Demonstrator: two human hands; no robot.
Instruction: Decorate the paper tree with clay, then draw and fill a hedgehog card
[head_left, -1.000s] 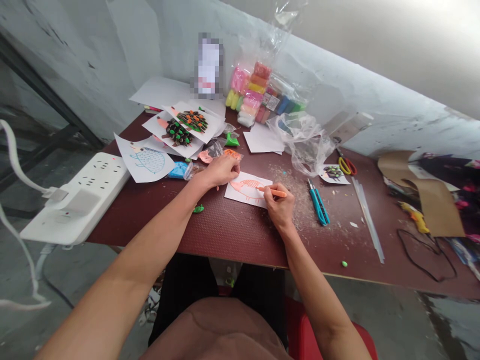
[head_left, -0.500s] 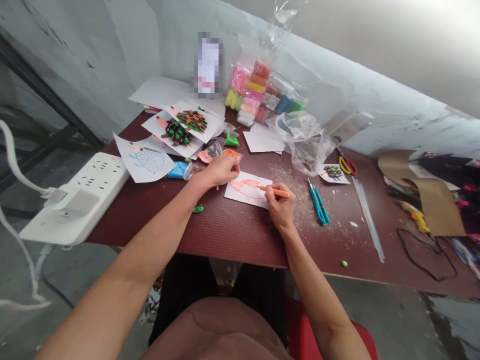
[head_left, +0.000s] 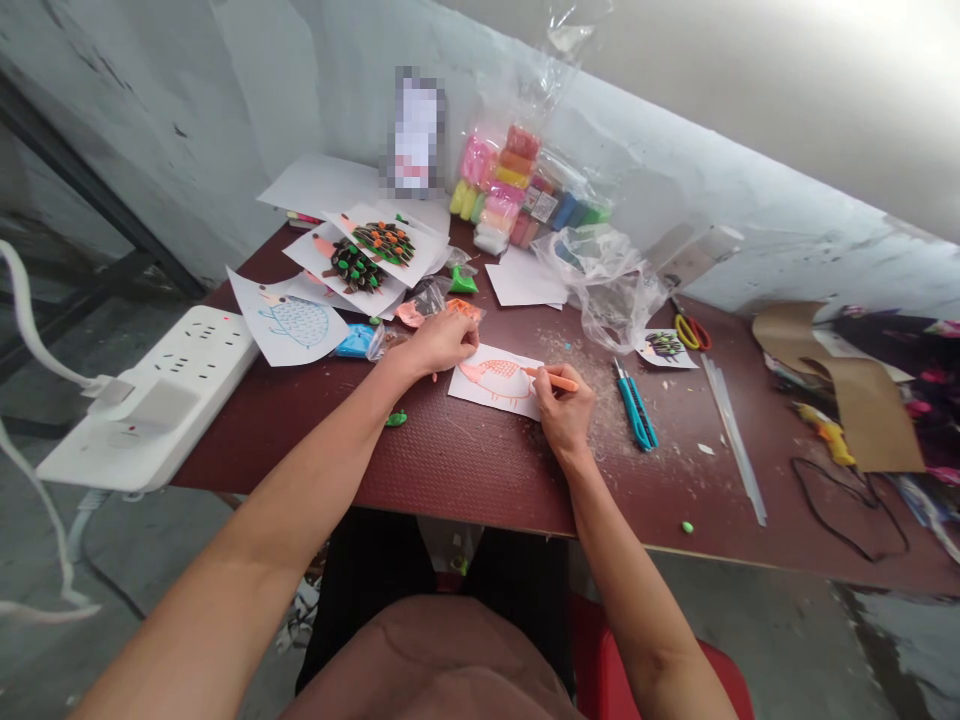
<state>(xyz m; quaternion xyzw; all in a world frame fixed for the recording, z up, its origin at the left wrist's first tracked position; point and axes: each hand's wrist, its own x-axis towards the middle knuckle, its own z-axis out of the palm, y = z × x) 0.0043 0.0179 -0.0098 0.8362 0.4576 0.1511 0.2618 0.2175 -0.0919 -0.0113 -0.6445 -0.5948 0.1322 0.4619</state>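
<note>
A small white paper (head_left: pixel 510 399) with an orange hedgehog drawing, its body partly filled with short strokes, lies on the table. At its upper left corner my left hand (head_left: pixel 446 342) presses down with curled fingers, holding the sheet. My right hand (head_left: pixel 566 408) grips an orange marker pen (head_left: pixel 559 381), whose tip is at the paper's right part, near the hedgehog's back. Just behind my left hand are bags of pink and orange clay (head_left: pixel 463 307). A blue clay bag (head_left: pixel 354 341) lies left of it, and a green clay piece (head_left: pixel 397 418) is near my forearm.
Finished hedgehog cards (head_left: pixel 382 243) and a blue hedgehog drawing (head_left: pixel 296 325) lie left. Coloured clay packs (head_left: pixel 501 195) stand at the wall. A teal utility knife (head_left: pixel 636 405), scissors (head_left: pixel 690 330), glue sticks (head_left: pixel 736 440) and a yellow glue gun (head_left: pixel 829 435) lie right. A power strip (head_left: pixel 184 400) sits at the left edge.
The marker tip has shifted slightly right and up across the drawing, with my right hand moving a little. My left hand stays at the paper's corner.
</note>
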